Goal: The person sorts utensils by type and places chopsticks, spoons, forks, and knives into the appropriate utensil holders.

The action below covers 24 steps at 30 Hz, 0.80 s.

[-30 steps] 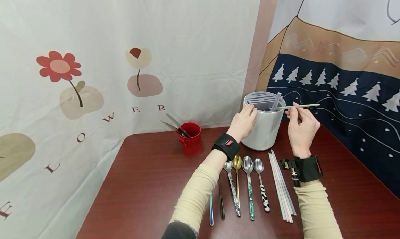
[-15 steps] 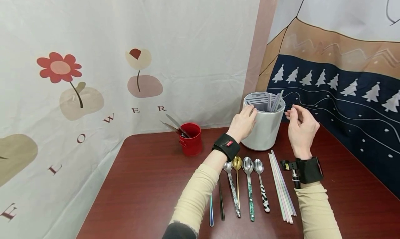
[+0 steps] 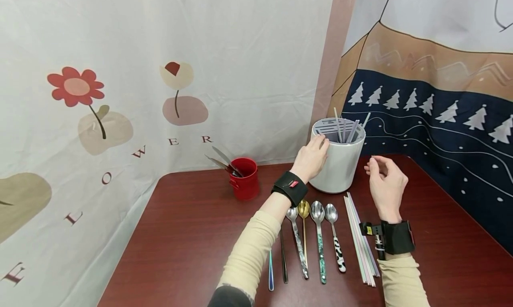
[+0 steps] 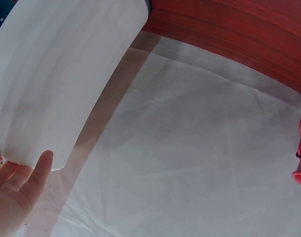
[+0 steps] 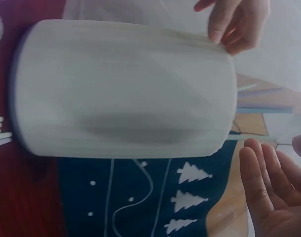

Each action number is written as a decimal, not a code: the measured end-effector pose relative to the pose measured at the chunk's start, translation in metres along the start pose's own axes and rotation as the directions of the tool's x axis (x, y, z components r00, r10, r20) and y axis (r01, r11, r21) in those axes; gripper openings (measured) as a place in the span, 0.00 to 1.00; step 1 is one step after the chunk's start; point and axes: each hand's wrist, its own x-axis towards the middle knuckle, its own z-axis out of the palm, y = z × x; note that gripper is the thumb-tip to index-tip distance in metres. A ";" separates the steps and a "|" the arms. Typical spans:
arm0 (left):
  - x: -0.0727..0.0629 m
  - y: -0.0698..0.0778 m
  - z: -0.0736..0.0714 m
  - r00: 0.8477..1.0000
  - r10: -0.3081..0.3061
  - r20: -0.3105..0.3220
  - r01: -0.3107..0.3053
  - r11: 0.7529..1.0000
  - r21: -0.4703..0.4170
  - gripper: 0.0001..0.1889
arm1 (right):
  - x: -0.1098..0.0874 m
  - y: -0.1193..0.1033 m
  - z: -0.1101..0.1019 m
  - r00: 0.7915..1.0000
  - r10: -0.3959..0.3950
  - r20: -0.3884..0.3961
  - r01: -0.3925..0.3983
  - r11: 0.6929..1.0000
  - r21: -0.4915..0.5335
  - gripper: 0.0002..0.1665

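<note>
A white cylindrical utensil holder [image 3: 339, 166] stands at the back right, its top part slotted and part wide open. Several pale straws [image 3: 353, 131] lean upright in the open part. My left hand [image 3: 311, 159] holds the holder's rim on the left side; in the right wrist view its thumb lies against the white wall. To the right of the holder, my right hand [image 3: 388, 186] hovers with loosely bent fingers and nothing in them. The right wrist view has those fingers [image 5: 259, 177] apart, close to the ends of the straws.
Several straws [image 3: 361, 242] lie in a bundle on the dark red table [image 3: 180, 253]. Left of them, spoons [image 3: 321, 242] lie in a row, partly under my left forearm. A red bucket [image 3: 245, 182] with knives [image 3: 224, 157] stands at the back. Printed cloths hang behind.
The right hand has let go of a pale green straw, which dropped into the holder, and then moved down and away from the rim. The left hand has stayed at the rim.
</note>
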 end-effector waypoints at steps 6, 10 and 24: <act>0.000 -0.001 0.002 1.000 0.001 -0.007 -0.001 1.000 0.001 0.22 | -0.011 0.012 -0.005 0.994 0.056 0.091 -0.046 0.993 -0.105 0.19; 0.000 -0.001 0.002 1.000 0.003 -0.006 -0.003 1.000 0.008 0.22 | -0.017 0.019 -0.007 0.985 0.071 0.158 -0.047 0.987 -0.152 0.19; 0.001 -0.002 0.005 1.000 0.006 -0.019 -0.006 1.000 0.000 0.22 | -0.018 0.034 -0.016 0.902 0.112 0.416 0.035 0.944 -0.328 0.20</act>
